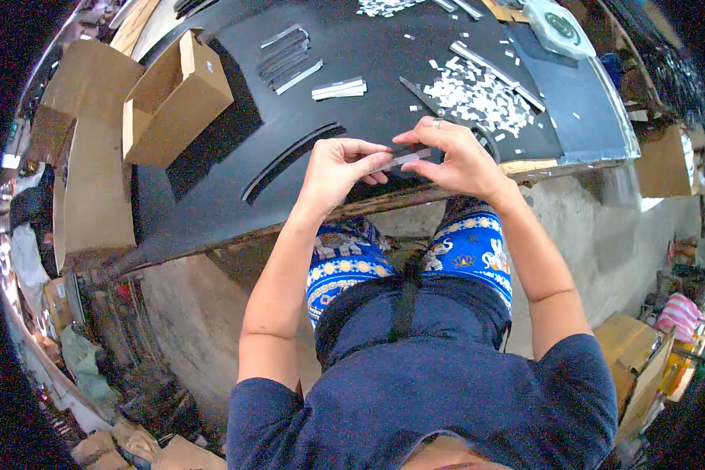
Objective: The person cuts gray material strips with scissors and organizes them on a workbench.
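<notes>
My left hand (346, 166) pinches a short pale grey strip (409, 158) between thumb and fingers, close over the table's near edge. The strip points right, into the gap between the thumb and forefinger of my right hand (456, 160), which are spread apart around its end. A ring shows on a finger of the right hand. Just beyond that hand lie scissors (420, 97), a dark blade pointing up and left, the handles partly hidden by the hand. A heap of small white cut pieces (486, 98) spreads behind them, with long strips (500, 76) lying across it.
On the black table (211, 215) lie curved black strips (290, 159), a bundle of white strips (339, 89) and a row of dark strips (284, 59). An open cardboard box (182, 110) stands at left. A plastic bag (558, 30) sits at the far right.
</notes>
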`<state>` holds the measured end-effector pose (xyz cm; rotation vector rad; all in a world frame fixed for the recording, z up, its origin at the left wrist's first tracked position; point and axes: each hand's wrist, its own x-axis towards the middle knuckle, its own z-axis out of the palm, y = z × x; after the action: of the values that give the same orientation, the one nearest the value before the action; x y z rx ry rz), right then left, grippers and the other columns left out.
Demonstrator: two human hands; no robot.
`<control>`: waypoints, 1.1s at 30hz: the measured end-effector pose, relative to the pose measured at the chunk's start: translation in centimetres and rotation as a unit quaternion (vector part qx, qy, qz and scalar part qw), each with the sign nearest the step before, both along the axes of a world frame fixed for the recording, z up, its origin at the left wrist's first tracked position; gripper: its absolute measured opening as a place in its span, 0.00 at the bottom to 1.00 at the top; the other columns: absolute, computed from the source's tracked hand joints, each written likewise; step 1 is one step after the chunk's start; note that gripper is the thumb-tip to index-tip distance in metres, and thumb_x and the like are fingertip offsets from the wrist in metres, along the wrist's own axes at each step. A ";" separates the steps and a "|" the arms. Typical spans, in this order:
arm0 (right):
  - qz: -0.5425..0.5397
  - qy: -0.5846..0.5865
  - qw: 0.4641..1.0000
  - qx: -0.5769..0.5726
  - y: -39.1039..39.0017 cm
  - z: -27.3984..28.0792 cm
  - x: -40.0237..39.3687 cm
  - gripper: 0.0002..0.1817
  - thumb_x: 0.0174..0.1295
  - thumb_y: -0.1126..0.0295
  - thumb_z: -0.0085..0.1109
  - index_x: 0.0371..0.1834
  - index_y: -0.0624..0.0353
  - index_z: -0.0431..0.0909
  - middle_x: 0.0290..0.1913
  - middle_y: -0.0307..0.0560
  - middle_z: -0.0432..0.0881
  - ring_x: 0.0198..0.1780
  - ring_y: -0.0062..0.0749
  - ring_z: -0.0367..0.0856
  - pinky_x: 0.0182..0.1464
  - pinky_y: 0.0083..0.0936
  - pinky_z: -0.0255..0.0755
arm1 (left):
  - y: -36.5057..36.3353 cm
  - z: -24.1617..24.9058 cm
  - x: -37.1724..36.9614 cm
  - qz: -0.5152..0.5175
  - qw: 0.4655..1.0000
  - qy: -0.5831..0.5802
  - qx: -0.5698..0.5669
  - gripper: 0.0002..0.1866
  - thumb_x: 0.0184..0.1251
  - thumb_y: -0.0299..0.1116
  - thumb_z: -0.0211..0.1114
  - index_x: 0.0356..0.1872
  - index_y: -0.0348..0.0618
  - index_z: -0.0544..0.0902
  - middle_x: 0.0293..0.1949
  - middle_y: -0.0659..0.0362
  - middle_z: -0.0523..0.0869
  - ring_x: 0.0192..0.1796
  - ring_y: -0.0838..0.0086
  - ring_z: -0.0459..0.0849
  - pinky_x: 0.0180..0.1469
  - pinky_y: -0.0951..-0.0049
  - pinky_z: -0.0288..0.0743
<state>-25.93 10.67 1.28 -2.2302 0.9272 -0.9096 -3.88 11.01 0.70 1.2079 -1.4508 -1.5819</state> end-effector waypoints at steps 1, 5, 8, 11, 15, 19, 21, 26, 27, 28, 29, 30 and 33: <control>-0.003 -0.002 1.000 0.000 0.0 -0.1 -0.2 0.19 0.49 0.71 0.69 0.45 0.60 0.80 0.37 0.52 0.80 0.42 0.47 0.79 0.45 0.36 0.74 | 0.0 0.1 -0.1 -0.004 1.000 -0.003 0.006 0.11 0.62 0.30 0.68 0.42 0.33 0.86 0.32 0.55 0.88 0.30 0.76 0.85 0.35 0.78 0.79; 0.010 0.022 1.000 0.007 0.0 -0.1 -0.9 0.18 0.50 0.70 0.69 0.45 0.61 0.80 0.37 0.52 0.80 0.42 0.47 0.79 0.44 0.36 0.73 | -0.1 0.1 -0.4 -0.016 1.000 -0.005 0.004 0.12 0.62 0.30 0.68 0.42 0.32 0.86 0.32 0.55 0.88 0.30 0.76 0.85 0.35 0.78 0.79; 0.001 0.020 1.000 -0.006 0.0 0.2 -1.4 0.20 0.50 0.68 0.69 0.46 0.60 0.79 0.40 0.52 0.80 0.44 0.47 0.79 0.45 0.36 0.73 | -0.3 0.1 -0.6 -0.029 0.999 -0.019 -0.011 0.12 0.62 0.30 0.69 0.42 0.33 0.86 0.32 0.55 0.88 0.30 0.76 0.85 0.34 0.78 0.79; -0.115 0.004 0.993 -0.032 -0.1 -0.2 -2.7 0.25 0.47 0.67 0.73 0.50 0.60 0.78 0.39 0.51 0.80 0.43 0.39 0.80 0.43 0.31 0.73 | -0.6 -0.2 -0.3 0.002 1.000 -0.004 0.008 0.12 0.61 0.32 0.69 0.42 0.34 0.86 0.33 0.55 0.88 0.30 0.76 0.85 0.34 0.78 0.78; -0.280 0.197 0.939 -0.005 1.1 -0.8 -5.3 0.25 0.50 0.66 0.70 0.51 0.62 0.74 0.43 0.57 0.79 0.46 0.52 0.77 0.49 0.39 0.71 | -1.4 -0.4 0.3 0.051 0.998 0.021 0.040 0.14 0.61 0.35 0.70 0.41 0.35 0.85 0.33 0.55 0.88 0.30 0.75 0.85 0.35 0.78 0.77; -0.275 0.214 0.937 -0.004 1.7 -1.2 -4.4 0.22 0.49 0.67 0.70 0.43 0.65 0.72 0.42 0.60 0.78 0.48 0.55 0.76 0.50 0.44 0.71 | -1.9 -0.4 -0.2 0.041 0.996 0.037 0.073 0.14 0.61 0.35 0.70 0.42 0.36 0.85 0.33 0.56 0.88 0.31 0.76 0.86 0.35 0.79 0.77; -0.285 0.211 0.935 -0.023 1.5 -1.6 -4.2 0.23 0.48 0.67 0.70 0.44 0.65 0.71 0.41 0.61 0.78 0.47 0.55 0.77 0.48 0.45 0.72 | -2.1 -0.4 -0.6 0.035 0.995 0.047 0.085 0.14 0.61 0.35 0.70 0.42 0.36 0.85 0.34 0.56 0.88 0.31 0.77 0.85 0.35 0.79 0.77; -0.262 0.241 0.930 0.088 0.4 0.3 -4.9 0.26 0.46 0.68 0.65 0.51 0.67 0.76 0.29 0.57 0.80 0.33 0.48 0.80 0.39 0.39 0.73 | -2.5 -0.1 -1.3 0.024 0.994 0.049 0.090 0.13 0.61 0.35 0.70 0.42 0.36 0.85 0.33 0.56 0.88 0.31 0.78 0.85 0.34 0.80 0.78; -0.252 0.217 0.928 0.167 0.2 1.1 -4.9 0.27 0.46 0.69 0.64 0.52 0.67 0.77 0.26 0.55 0.79 0.28 0.45 0.80 0.35 0.36 0.73 | -2.7 -0.1 -1.3 0.025 0.994 0.051 0.089 0.13 0.61 0.35 0.70 0.42 0.36 0.85 0.33 0.56 0.88 0.31 0.78 0.85 0.34 0.80 0.78; -0.218 0.188 0.942 0.172 -0.1 0.9 -5.8 0.29 0.49 0.73 0.61 0.59 0.68 0.73 0.23 0.49 0.78 0.24 0.33 0.79 0.30 0.28 0.72 | -2.8 -0.1 -1.3 0.022 0.994 0.060 0.091 0.13 0.61 0.34 0.70 0.42 0.36 0.85 0.34 0.56 0.88 0.31 0.78 0.86 0.34 0.80 0.78; -0.217 0.190 0.942 0.171 0.0 0.6 -6.5 0.29 0.49 0.73 0.61 0.59 0.68 0.73 0.23 0.49 0.78 0.24 0.33 0.79 0.30 0.28 0.72 | -3.0 -0.1 -1.3 0.020 0.993 0.069 0.093 0.13 0.61 0.34 0.70 0.42 0.36 0.85 0.34 0.56 0.88 0.31 0.78 0.86 0.34 0.80 0.78; -0.207 0.083 0.939 0.263 0.1 0.3 -7.2 0.29 0.51 0.75 0.59 0.61 0.69 0.71 0.25 0.46 0.78 0.24 0.28 0.79 0.30 0.24 0.72 | -3.1 -0.1 -1.3 0.021 0.993 0.072 0.093 0.13 0.61 0.34 0.70 0.42 0.36 0.85 0.34 0.56 0.88 0.31 0.78 0.86 0.34 0.80 0.78; -0.169 -0.044 0.924 0.340 1.1 0.2 -8.3 0.27 0.57 0.78 0.58 0.63 0.71 0.68 0.31 0.39 0.79 0.26 0.19 0.78 0.29 0.16 0.71 | -3.5 -0.1 -1.3 0.034 0.988 0.097 0.112 0.13 0.62 0.33 0.69 0.43 0.35 0.84 0.34 0.55 0.88 0.32 0.77 0.86 0.35 0.79 0.79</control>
<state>-34.19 11.76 1.46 -1.4533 1.3614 -0.6756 -5.18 7.47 0.61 1.1764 -1.1203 -1.7968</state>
